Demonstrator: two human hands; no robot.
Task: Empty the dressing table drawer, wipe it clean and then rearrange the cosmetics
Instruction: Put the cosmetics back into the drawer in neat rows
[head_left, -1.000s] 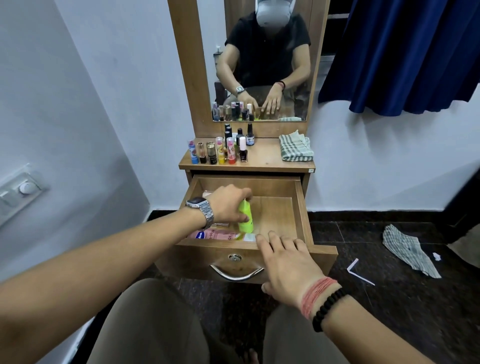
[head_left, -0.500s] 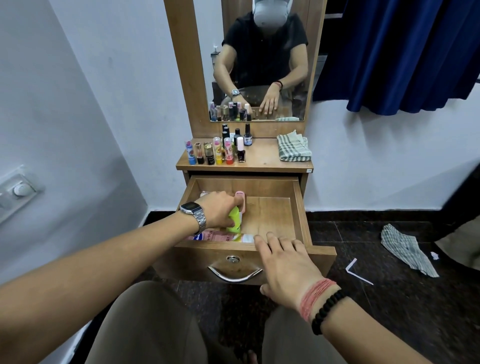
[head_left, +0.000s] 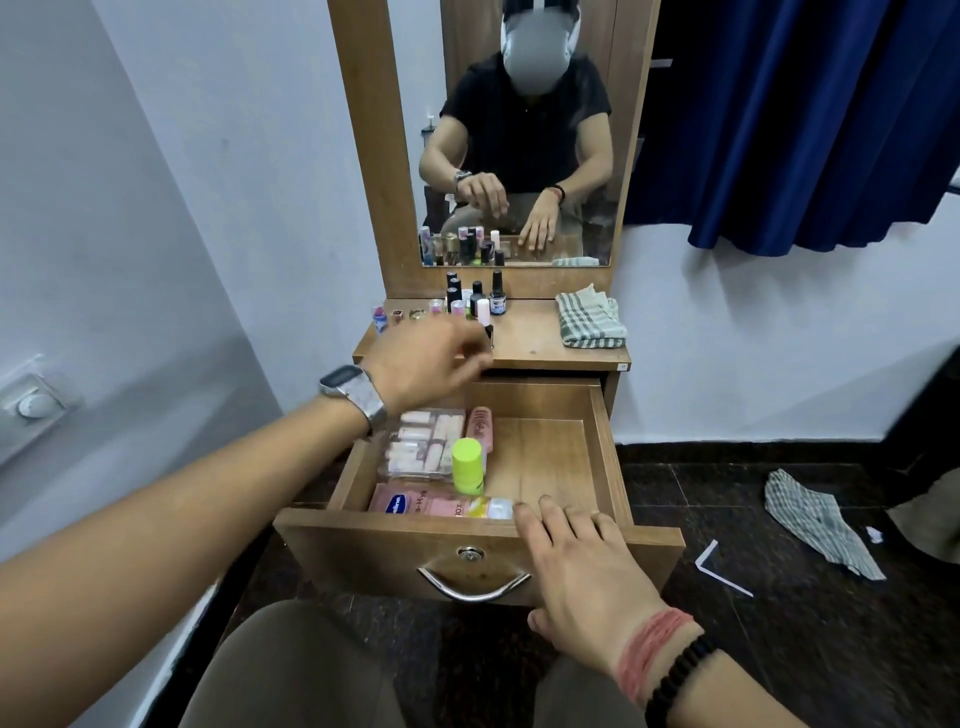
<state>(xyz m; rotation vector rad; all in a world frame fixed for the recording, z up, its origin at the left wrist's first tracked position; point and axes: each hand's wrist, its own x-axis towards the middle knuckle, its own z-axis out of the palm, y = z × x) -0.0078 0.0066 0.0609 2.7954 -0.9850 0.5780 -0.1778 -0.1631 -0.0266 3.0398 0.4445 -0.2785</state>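
Note:
The wooden drawer (head_left: 602, 447) stands pulled out. Inside it, a lime-green bottle (head_left: 468, 466) stands upright beside a clear box of pale items (head_left: 422, 450), a pink tube (head_left: 480, 426) behind it and a pink tube lying along the front (head_left: 415, 503). My left hand (head_left: 431, 364) hovers blurred over the tabletop edge, fingers apart, holding nothing, next to a row of small cosmetic bottles (head_left: 470, 304). My right hand (head_left: 582, 566) lies flat on the drawer's front panel, fingers spread.
A folded checked cloth (head_left: 589, 322) lies on the tabletop's right side under the mirror (head_left: 519, 130). A second checked cloth (head_left: 815, 519) and a white bent strip (head_left: 719, 566) are on the dark floor at right. A blue curtain (head_left: 805, 119) hangs upper right.
My left hand let go of the lime-green bottle, leaving it upright in the drawer, and rose toward the bottles on the tabletop. The right hand stayed on the drawer front.

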